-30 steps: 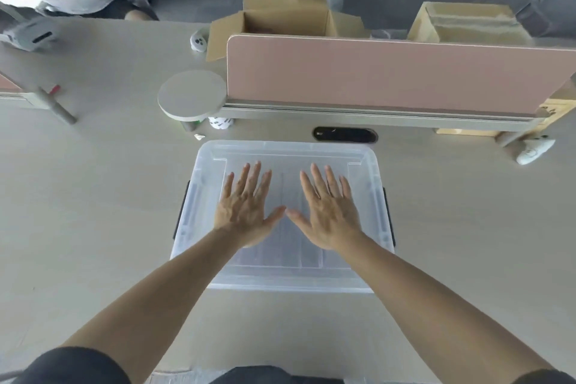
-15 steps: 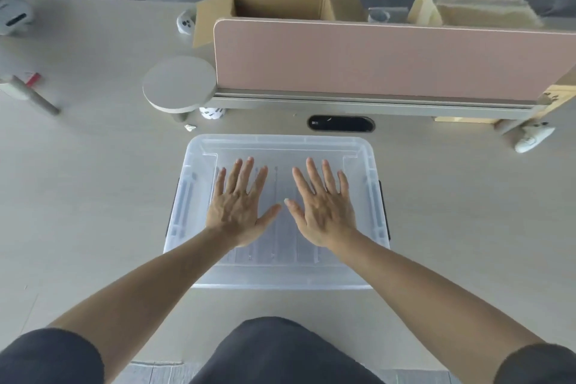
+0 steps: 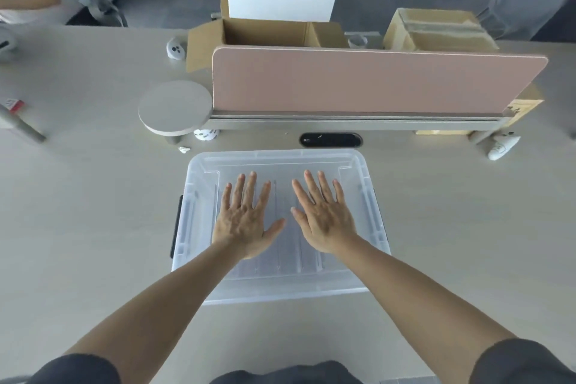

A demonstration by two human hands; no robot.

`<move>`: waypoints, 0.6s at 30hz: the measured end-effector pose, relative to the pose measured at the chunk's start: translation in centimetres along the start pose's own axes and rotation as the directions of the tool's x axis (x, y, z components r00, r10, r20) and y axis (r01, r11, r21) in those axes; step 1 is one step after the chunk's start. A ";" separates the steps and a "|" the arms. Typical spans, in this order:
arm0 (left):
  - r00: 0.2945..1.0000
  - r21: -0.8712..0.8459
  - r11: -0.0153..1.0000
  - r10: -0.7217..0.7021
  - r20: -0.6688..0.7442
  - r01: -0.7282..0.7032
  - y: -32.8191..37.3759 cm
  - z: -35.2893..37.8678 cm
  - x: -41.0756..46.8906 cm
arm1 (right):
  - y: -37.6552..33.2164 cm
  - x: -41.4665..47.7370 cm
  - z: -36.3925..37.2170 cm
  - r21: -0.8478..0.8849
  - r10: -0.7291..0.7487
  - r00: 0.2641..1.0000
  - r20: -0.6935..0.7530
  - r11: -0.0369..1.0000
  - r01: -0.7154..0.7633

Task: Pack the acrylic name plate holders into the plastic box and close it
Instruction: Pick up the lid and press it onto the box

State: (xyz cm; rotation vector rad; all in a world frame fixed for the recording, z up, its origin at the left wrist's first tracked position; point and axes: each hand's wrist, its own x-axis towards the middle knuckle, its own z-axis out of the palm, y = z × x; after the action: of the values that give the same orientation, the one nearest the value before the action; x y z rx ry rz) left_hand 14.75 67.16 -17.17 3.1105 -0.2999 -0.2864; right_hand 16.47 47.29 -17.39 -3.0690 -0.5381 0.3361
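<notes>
Item one, the desk (image 3: 78, 227): pale, wide, carrying all that follows. Item two, the pink divider panel (image 3: 374, 81), upright along the far side of my working area. Item three, the plastic box (image 3: 280, 293): clear, rectangular, at the middle of the desk between the divider and the near edge, long side toward me. Item four, its lid (image 3: 280, 162): laid on top of the box and covering it from rim to rim. Item five, contents: the acrylic name plate holders are not on the bare desk; pale straight lines show through the cloudy lid, but I cannot tell whether they are the holders or the lid's own moulding. Item six, my left hand (image 3: 243, 224) and item seven, my right hand (image 3: 324, 221): both palm-down on the lid, side by side near its centre, thumbs nearly meeting, fingers (image 3: 246, 187) straight and spread, holding nothing. Item eight, the black latch (image 3: 175, 227) on the box's left short side, lying against the wall below the lid rim; its partner on the right side hardly shows. Status, as I judge it: packing done, closing in hand, the lid being pressed to seat. Next move required: even pressure toward all four corners, then one hand to each short side to swing the latches up over the rim until they clip.
</notes>
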 end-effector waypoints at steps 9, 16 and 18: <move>0.822 -0.417 0.787 -0.551 -0.143 0.455 -7.8 -1.5 -2.7 | 5.5 -1.5 -2.6 0.305 0.519 0.855 -0.008 0.815 -0.492; 0.703 -0.777 -0.129 -0.355 0.616 0.616 -11.0 -0.6 -3.8 | 9.2 -3.1 -1.1 0.705 0.592 0.660 0.462 0.207 -0.679; 0.664 -0.760 -0.161 -0.396 0.634 0.629 -10.9 -0.7 -4.0 | 9.4 -3.0 -1.3 0.712 0.604 0.648 0.463 0.182 -0.679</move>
State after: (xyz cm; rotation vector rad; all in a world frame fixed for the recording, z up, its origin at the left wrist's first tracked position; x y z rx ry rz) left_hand 13.06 78.66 -15.94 1.5411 0.9134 -0.4881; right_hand 17.11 37.49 -15.85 -2.0440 0.8227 0.5114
